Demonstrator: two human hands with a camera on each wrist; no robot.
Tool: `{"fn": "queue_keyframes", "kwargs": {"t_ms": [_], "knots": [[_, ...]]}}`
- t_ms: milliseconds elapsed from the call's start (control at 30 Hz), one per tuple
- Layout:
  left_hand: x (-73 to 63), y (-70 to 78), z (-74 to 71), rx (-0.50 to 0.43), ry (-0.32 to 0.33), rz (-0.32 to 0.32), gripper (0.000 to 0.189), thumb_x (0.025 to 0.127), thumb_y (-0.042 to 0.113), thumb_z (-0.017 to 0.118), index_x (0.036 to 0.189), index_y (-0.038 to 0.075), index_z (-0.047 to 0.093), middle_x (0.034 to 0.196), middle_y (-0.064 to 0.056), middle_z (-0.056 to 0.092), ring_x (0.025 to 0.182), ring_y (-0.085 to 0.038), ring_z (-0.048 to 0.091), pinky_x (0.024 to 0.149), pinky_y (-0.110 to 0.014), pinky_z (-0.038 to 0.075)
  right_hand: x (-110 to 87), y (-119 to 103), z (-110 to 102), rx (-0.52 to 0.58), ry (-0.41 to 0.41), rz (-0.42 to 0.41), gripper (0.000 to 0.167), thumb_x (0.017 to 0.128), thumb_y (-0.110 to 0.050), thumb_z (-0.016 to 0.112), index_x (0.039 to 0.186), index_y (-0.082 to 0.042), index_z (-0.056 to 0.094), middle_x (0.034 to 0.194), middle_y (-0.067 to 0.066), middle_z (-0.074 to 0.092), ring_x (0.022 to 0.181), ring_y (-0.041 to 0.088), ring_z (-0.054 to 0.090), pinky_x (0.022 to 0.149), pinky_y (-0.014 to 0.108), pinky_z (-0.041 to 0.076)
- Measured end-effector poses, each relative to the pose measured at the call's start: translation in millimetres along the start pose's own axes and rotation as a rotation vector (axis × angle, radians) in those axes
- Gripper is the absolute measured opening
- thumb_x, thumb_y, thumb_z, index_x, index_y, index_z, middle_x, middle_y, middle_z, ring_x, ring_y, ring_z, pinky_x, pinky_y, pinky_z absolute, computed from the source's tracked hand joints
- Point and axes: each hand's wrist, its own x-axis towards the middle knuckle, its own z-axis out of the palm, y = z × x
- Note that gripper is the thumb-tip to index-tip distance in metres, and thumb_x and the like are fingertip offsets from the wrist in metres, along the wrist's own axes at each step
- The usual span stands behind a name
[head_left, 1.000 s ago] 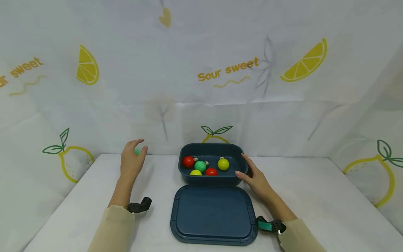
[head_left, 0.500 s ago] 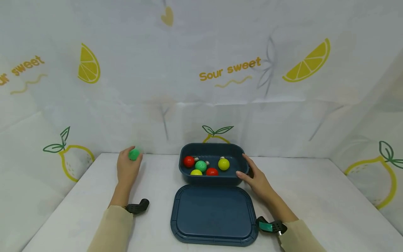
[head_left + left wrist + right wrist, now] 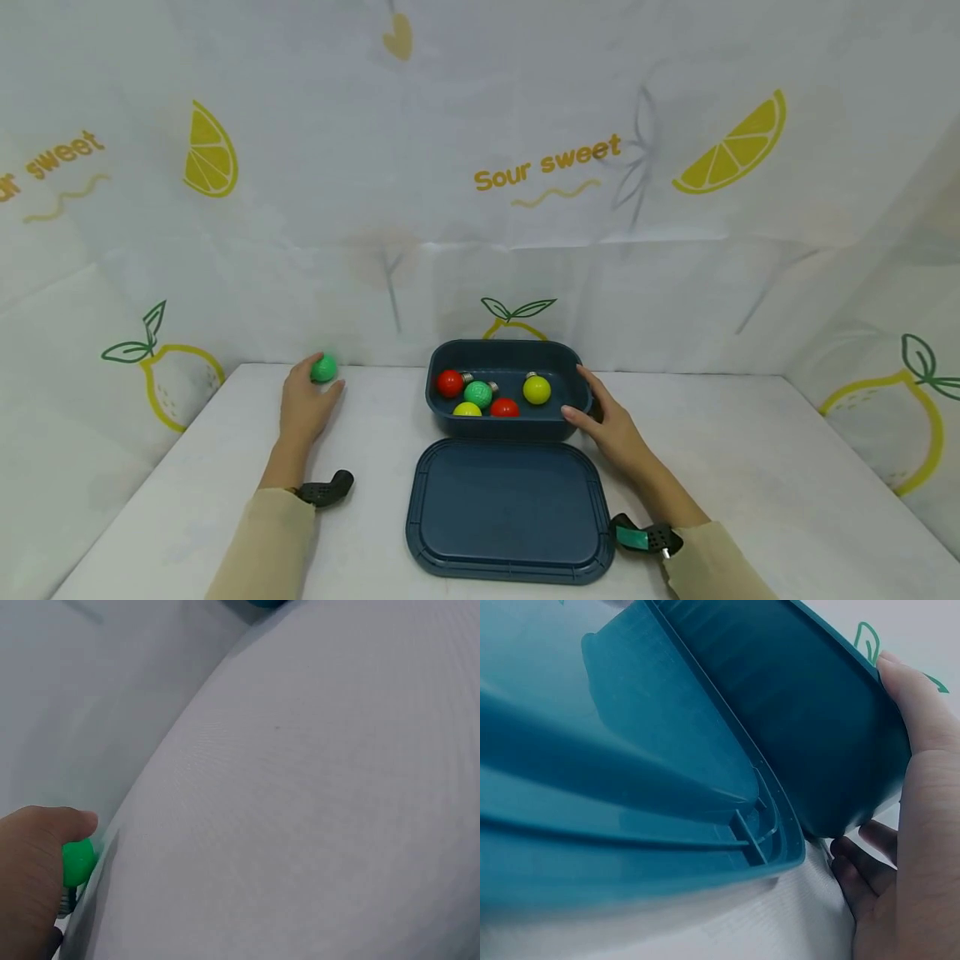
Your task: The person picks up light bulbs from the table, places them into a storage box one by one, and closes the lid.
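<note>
At the table's back left, my left hand (image 3: 309,402) has its fingers and thumb around a green light bulb (image 3: 324,367). In the left wrist view the thumb lies over the green bulb (image 3: 78,862), and its screw base points toward the palm; the other fingers are mostly hidden. My right hand (image 3: 617,429) holds the right end of a dark blue plastic box (image 3: 510,429), with thumb and fingers spread along its rim and outer corner. In the box lie several bulbs, among them a red bulb (image 3: 450,383), a green bulb (image 3: 477,393) and a yellow bulb (image 3: 537,390).
A dark blue lid (image 3: 510,510) lies flat in front of the box, close to its front wall. The white table (image 3: 750,467) meets a lemon-printed cloth backdrop (image 3: 420,283) just behind the box.
My left hand has come down and slightly left around the green bulb, which now shows more fully between fingers and thumb. The right hand, box and lid stay put.
</note>
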Motion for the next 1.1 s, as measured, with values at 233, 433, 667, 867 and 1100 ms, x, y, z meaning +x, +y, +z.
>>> {"fn": "queue_keyframes", "kwargs": {"t_ms": [233,433,667,867,1100], "knots": [[-3.5,2.7,0.6,0.035,-0.010,0.015,0.059,0.097,0.017,0.065,0.150,0.001,0.043,0.153,-0.028,0.043,0.144,-0.046,0.038,0.120,-0.059,0.031,-0.2,-0.8,-0.2,0.004,-0.004,0.008,0.081,0.099,-0.044,0.059,0.164,-0.026,0.014,0.169,0.019,0.016,0.150,0.047,0.031,0.116,0.063,0.036],[-3.3,1.3,3.7,0.044,-0.018,0.041,0.055,0.097,0.014,0.065,0.148,0.003,0.047,0.151,-0.026,0.047,0.142,-0.045,0.042,0.118,-0.058,0.034,-0.1,-0.3,0.1,0.002,0.000,0.010,0.080,0.099,-0.044,0.059,0.164,-0.027,0.014,0.169,0.018,0.017,0.150,0.047,0.032,0.117,0.062,0.036],[-3.0,1.3,3.8,0.060,-0.022,0.047,0.054,0.098,0.014,0.064,0.148,0.004,0.048,0.150,-0.026,0.049,0.141,-0.045,0.044,0.118,-0.059,0.035,0.6,0.4,1.0,0.003,0.001,0.017,0.080,0.099,-0.045,0.058,0.164,-0.027,0.015,0.170,0.018,0.017,0.151,0.046,0.030,0.118,0.062,0.034],[-3.5,2.3,3.0,0.070,-0.033,0.044,0.052,0.098,0.014,0.063,0.148,0.005,0.049,0.149,-0.025,0.051,0.140,-0.045,0.045,0.117,-0.059,0.036,0.7,0.3,1.2,-0.001,0.002,0.014,0.080,0.099,-0.045,0.058,0.164,-0.027,0.014,0.170,0.018,0.016,0.150,0.046,0.031,0.118,0.062,0.035],[-5.4,6.0,2.8,0.055,-0.051,0.055,0.050,0.098,0.014,0.063,0.146,0.005,0.051,0.150,-0.024,0.051,0.141,-0.044,0.045,0.117,-0.059,0.037,0.0,-0.1,0.3,-0.007,0.004,0.018,0.080,0.099,-0.045,0.058,0.164,-0.027,0.014,0.170,0.018,0.016,0.150,0.047,0.031,0.117,0.063,0.035]]}}
